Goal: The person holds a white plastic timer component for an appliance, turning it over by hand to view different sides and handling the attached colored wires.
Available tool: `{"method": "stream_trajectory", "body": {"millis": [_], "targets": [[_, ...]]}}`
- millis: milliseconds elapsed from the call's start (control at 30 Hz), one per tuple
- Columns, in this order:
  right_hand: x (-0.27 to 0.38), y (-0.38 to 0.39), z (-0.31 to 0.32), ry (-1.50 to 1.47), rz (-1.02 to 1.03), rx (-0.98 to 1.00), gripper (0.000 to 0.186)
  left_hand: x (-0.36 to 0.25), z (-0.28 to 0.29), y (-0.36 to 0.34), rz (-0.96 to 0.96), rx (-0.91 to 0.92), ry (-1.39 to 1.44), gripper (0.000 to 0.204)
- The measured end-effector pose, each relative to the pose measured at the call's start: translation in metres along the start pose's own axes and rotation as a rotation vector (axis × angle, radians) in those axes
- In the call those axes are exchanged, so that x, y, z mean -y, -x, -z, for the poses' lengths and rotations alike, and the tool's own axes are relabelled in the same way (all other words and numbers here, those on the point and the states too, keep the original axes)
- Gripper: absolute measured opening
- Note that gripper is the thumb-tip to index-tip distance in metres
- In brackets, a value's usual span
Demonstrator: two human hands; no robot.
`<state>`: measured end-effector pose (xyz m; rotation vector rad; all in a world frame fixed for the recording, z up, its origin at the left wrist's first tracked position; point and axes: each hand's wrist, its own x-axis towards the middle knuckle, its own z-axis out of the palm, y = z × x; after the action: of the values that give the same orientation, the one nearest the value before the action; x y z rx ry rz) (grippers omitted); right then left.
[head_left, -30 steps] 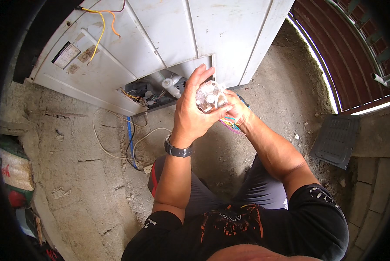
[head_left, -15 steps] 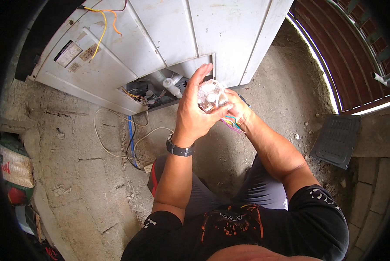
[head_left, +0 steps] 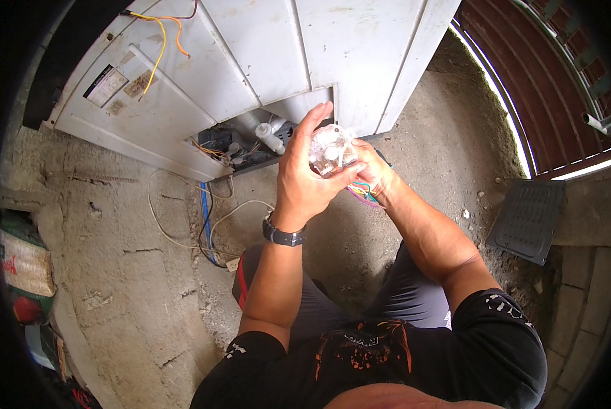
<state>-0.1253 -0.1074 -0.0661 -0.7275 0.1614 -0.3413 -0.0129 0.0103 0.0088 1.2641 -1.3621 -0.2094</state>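
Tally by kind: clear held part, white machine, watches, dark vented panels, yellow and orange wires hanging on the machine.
Clear part: 1
White machine: 1
Wristwatch: 1
Dark vented panel: 1
Yellow hanging wire: 1
Orange hanging wire: 1
Total: 6

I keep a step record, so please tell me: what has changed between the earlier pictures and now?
Nothing was visibly taken up or let go; any shift is too slight to separate from camera movement. The left hand and right hand still hold the clear rounded plastic part; the white machine panel and flat black grooved cover stayed.
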Motion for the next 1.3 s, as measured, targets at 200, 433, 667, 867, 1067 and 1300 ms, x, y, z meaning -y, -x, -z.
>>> {"method": "stream_trajectory", "body": {"millis": [200, 433, 667, 867, 1067, 1300], "targets": [[0.003, 0.001, -0.002, -0.007, 0.014, -0.002, 0.059, 0.000, -0.002, -0.001, 0.019, 0.005, 0.010, 0.093], [0.004, -0.002, 0.002, -0.026, 0.026, 0.011, 0.055, 0.002, -0.007, -0.001, 0.019, -0.041, 0.074, 0.092], [0.004, -0.001, -0.001, -0.047, 0.034, 0.036, 0.056, 0.004, -0.007, 0.000, 0.039, -0.035, 0.093, 0.092], [0.002, -0.004, 0.003, -0.054, 0.031, 0.042, 0.058, 0.005, -0.006, 0.000, 0.028, -0.029, 0.093, 0.093], [0.001, -0.004, 0.007, -0.056, 0.019, 0.025, 0.056, 0.006, -0.007, 0.000, 0.025, -0.026, 0.114, 0.095], [0.004, -0.004, 0.002, -0.127, -0.003, 0.039, 0.045, 0.009, -0.008, 0.001, 0.032, -0.023, 0.098, 0.096]]}}
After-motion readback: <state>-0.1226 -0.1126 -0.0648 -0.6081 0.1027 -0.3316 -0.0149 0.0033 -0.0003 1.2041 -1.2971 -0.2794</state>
